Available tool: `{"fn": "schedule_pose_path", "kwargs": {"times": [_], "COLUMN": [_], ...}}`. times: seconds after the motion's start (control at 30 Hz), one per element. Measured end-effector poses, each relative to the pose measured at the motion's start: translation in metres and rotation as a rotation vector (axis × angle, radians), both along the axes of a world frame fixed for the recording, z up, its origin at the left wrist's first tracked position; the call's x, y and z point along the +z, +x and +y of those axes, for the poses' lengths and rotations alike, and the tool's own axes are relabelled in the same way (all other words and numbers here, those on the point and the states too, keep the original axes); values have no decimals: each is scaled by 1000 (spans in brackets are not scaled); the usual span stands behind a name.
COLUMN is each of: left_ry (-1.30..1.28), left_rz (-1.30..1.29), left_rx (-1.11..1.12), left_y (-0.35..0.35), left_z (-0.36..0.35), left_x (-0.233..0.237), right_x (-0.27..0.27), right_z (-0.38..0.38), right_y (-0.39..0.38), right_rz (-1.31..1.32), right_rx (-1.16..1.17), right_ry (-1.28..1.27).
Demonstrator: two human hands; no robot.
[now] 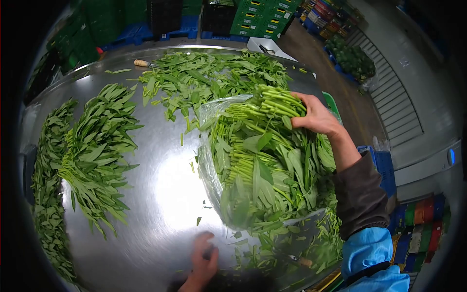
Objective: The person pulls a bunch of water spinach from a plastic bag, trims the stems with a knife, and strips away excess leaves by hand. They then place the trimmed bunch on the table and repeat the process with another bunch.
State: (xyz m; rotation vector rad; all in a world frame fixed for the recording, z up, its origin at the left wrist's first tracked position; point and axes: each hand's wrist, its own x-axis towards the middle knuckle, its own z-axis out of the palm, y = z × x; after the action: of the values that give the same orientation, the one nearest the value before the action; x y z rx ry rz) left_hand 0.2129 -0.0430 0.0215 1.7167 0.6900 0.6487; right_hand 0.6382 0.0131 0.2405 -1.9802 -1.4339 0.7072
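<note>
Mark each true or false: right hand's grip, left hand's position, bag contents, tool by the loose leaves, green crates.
1. The right hand grips a bunch of stems. True.
2. The left hand is inside the bag. False: it is outside, at the table's near side.
3. The bag is empty. False: greens fill it.
4. A wooden-handled tool lies beside loose leaves. True.
5. Green crates sit on the table. False: they are stacked beyond it.

The person's right arm is reaching forward from the lower right, its blue and dark sleeve ending above a bare wrist, the right hand (316, 115) curling, thumb opposite fingers. The left hand (204, 257) is hovering low, fingers loosely bent, slightly blurred.
</note>
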Motion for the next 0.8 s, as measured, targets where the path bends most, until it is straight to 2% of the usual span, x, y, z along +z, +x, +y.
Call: {"fn": "schedule_pose_path", "kwargs": {"times": [0.07, 0.13, 0.27, 0.33, 0.37, 0.43, 0.47, 0.53, 0.6, 0.67, 0.73, 0.77, 0.8], "left_ry": [-68, -324, -1017, -1358, -1359, -1608, -1610, -1387, -1380, -1191, -997, -941, -930], "left_rz": [-81, -341, -776, -886, -884, -953, -947, -877, -909, -961, -992, -969, -971], "left_rx": [43, 89, -53, -117, -117, -272, -273, -205, -218, -217, -175, -175, -180], "left_y": [23, 61, 156, 191, 206, 228, 235, 247, 252, 246, 237, 231, 220], "left_z": [28, 48, 96, 108, 113, 116, 111, 96, 75, 47, 20, 9, 1], "left_x": [35, 61, 109, 112, 113, 117, 122, 136, 155, 187, 216, 222, 231], "right_x": [-1, -1, -2, -1, 1, 4, 5, 15, 31, 46, 65, 79, 96], "right_z": [-2, -3, -3, -5, -5, -10, -12, -22, -38, -63, -90, -102, -113], "right_y": [3, 4, 6, 9, 10, 9, 6, -3, -22, -36, -60, -78, -99], "right_rz": [110, 80, 96, 122, 120, 124, 113, 101, -14, -32, -408, -412, -573], "right_rx": [-39, -46, -21, -15, 7, 22, 39, 52, 95, 113, 84, 87, 83], "right_ry": [37, 42, 38, 58, 9, -39, -39, -32, 99, 128, 338, 349, 371]}}
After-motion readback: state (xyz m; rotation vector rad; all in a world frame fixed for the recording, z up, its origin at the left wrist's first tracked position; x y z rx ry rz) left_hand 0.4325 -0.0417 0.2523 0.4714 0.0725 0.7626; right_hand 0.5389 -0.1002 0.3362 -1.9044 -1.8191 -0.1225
